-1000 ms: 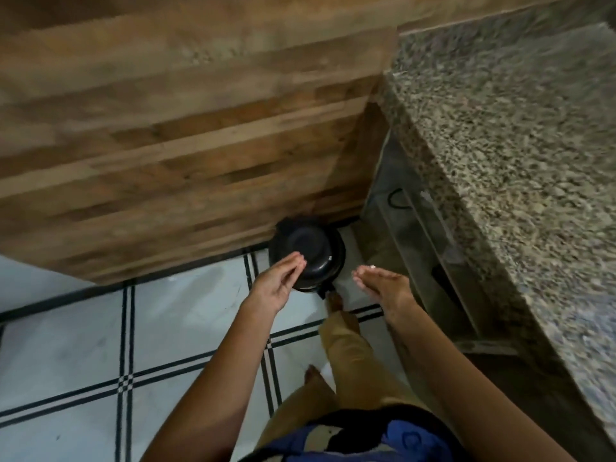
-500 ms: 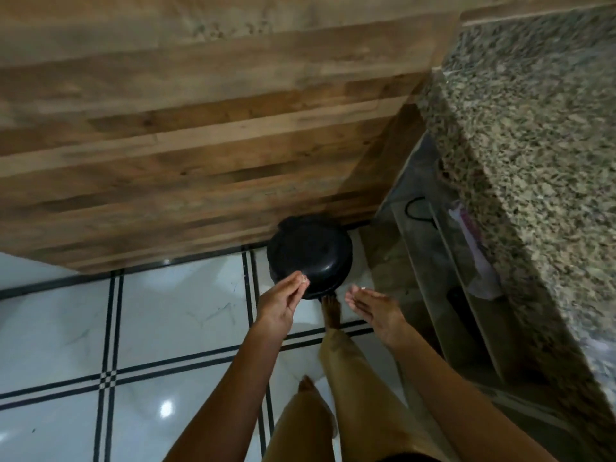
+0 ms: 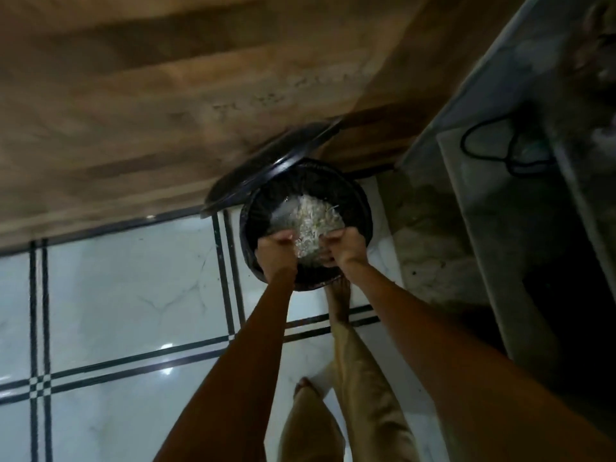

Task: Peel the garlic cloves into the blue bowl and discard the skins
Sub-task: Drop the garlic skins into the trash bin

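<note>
Skins [image 3: 313, 221] lie as a pale heap inside the bin [image 3: 364, 208], its lid [image 3: 266, 168] tipped up behind. Over the bin's near rim, left hand [image 3: 276, 250] and right hand [image 3: 346, 248] curl their fingers; whether they pinch anything I cannot tell. Skins look papery, feather-light and clingy, so pinch them loosely and rub them off the fingers.

My left hand [image 3: 276, 252] and right hand [image 3: 347, 245] hang side by side, close but apart, over the open mouth of the black pedal bin [image 3: 246, 235]. The fingers of both curl downward, but the blur keeps me from telling whether they grip anything. Between and beyond them a pale heap of garlic skins [image 3: 313, 218] lies in the bin's black liner. The lid [image 3: 266, 165] stands tilted up against the wooden panel [image 3: 166, 95]. My bare foot [image 3: 338, 298] is at the bin's near base, on white floor tiles [image 3: 133, 295] with black lines.
</note>
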Available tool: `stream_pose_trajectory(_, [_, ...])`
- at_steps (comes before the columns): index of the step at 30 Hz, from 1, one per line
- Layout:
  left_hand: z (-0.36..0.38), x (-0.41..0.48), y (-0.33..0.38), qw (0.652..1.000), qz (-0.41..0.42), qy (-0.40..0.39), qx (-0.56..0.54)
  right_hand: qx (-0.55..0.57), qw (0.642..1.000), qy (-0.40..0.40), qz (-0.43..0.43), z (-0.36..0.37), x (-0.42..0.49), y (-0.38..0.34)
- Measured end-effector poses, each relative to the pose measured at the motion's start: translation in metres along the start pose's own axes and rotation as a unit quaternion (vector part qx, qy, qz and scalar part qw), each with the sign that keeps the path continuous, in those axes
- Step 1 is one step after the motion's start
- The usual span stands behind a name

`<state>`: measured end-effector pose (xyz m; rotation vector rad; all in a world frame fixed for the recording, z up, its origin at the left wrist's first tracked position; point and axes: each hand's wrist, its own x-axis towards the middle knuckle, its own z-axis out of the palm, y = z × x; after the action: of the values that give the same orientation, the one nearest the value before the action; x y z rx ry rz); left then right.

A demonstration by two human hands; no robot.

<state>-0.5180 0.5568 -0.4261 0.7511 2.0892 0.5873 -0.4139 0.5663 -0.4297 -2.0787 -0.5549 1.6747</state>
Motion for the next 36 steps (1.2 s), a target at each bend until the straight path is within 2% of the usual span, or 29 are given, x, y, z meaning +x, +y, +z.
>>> stream_pose_trajectory(3, [0.01,0.011,-0.005,0.994,0.094,0.026,0.055,-0.112,0.989,0.052,-0.088,0.003,0.024,0.008])
stream_pose_trajectory(6, [0.011,0.019,-0.011,0.988,0.119,-0.026,0.099,-0.15,0.981,0.035,-0.119,0.005,0.03,0.007])
stream_pose_trajectory(9, [0.009,0.024,-0.01,0.979,0.163,-0.049,0.112,-0.136,0.982,0.071,-0.112,0.003,0.029,0.003])
stream_pose_trajectory(12, [0.008,0.024,-0.006,0.971,0.216,-0.011,0.104,-0.173,0.978,0.073,-0.095,0.005,0.027,-0.002])
stream_pose_trajectory(15, [0.007,0.025,-0.002,0.947,0.289,0.029,0.138,-0.204,0.972,0.095,-0.074,0.006,0.024,-0.008])
stream_pose_trajectory(17, [0.011,0.033,-0.003,0.941,0.262,-0.07,0.204,-0.242,0.96,0.101,-0.102,0.002,0.024,-0.009])
stream_pose_trajectory(19, [0.014,0.04,-0.003,0.911,0.165,-0.233,0.297,-0.352,0.923,0.077,-0.135,-0.001,0.023,-0.008])
stream_pose_trajectory(20, [0.013,0.039,-0.001,0.898,0.128,-0.275,0.318,-0.377,0.912,0.073,-0.144,-0.001,0.023,-0.008])
stream_pose_trajectory(22, [0.008,0.034,0.004,0.911,0.109,-0.284,0.277,-0.322,0.935,0.075,-0.125,-0.002,0.016,-0.013])
stream_pose_trajectory(25, [-0.013,0.007,0.018,0.958,0.14,-0.173,0.181,-0.188,0.972,0.093,-0.106,-0.012,-0.01,-0.027])
stream_pose_trajectory(27, [-0.032,-0.019,0.029,0.967,0.183,-0.114,0.139,-0.128,0.98,0.077,-0.133,-0.023,-0.035,-0.039])
stream_pose_trajectory(31, [-0.067,-0.09,0.066,0.95,0.255,-0.154,0.091,0.075,0.989,0.03,-0.126,-0.05,-0.12,-0.06])
stream_pose_trajectory(33, [-0.087,-0.138,0.097,0.929,0.316,-0.178,0.069,0.107,0.982,0.029,-0.155,-0.074,-0.186,-0.071])
stream_pose_trajectory(36, [-0.114,-0.229,0.155,0.897,0.392,-0.201,0.034,0.124,0.955,0.07,-0.259,-0.129,-0.306,-0.074])
